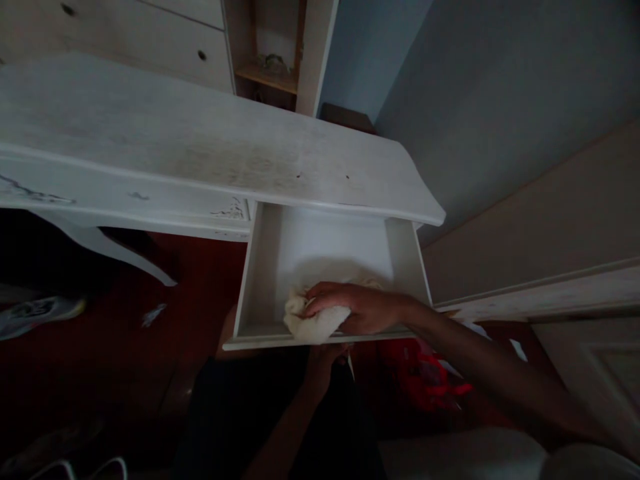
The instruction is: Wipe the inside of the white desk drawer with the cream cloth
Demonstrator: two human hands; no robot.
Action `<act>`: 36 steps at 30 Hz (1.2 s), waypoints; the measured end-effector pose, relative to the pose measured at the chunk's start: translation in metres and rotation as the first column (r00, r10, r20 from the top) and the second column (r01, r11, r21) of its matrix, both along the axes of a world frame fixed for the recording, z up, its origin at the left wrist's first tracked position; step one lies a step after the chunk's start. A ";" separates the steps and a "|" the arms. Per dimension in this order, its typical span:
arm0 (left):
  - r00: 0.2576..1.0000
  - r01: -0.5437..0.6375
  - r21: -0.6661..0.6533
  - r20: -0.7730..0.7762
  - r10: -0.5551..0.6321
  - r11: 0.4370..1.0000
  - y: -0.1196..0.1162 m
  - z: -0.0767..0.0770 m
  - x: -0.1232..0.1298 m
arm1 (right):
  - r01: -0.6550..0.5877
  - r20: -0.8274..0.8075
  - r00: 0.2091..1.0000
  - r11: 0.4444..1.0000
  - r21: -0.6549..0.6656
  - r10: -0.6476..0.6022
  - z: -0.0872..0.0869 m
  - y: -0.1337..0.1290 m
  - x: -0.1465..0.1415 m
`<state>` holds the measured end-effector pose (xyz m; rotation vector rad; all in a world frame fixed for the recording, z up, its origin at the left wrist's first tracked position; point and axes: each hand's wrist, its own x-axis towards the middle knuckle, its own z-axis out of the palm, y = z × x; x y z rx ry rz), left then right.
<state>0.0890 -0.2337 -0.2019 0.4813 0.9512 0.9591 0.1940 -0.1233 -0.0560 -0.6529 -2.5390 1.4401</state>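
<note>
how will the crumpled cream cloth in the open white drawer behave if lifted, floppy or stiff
The crumpled cream cloth is probably floppy, since it bunches and folds at the fingers of the bare right hand. It looks like fabric, so likely light for its size. Its irregular, bunched shape suggests it wouldn't roll.
</note>
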 end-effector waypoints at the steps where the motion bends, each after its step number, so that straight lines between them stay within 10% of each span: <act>1: 1.000 0.003 0.002 0.000 -0.003 1.000 0.000 -0.001 0.000 | 0.030 0.025 0.999 1.000 -0.002 -0.030 0.002 -0.004 0.014; 7: 0.998 0.061 0.043 -0.020 -0.060 0.997 0.001 -0.008 -0.003 | 0.199 0.350 0.909 0.974 0.110 -0.226 0.006 -0.025 0.092; 14: 1.000 0.013 0.057 -0.017 -0.012 0.998 -0.001 -0.014 -0.001 | 0.058 0.562 0.788 0.939 0.338 -0.251 0.012 -0.026 0.101; 26: 1.000 0.003 0.026 0.030 -0.004 1.000 0.003 -0.016 0.004 | -0.046 0.448 0.373 0.466 0.883 -0.812 -0.006 0.057 0.084; 36: 0.997 -0.017 0.012 0.077 0.016 1.000 0.004 -0.020 0.009 | 0.252 0.338 0.216 0.387 0.887 -0.916 -0.027 0.090 0.050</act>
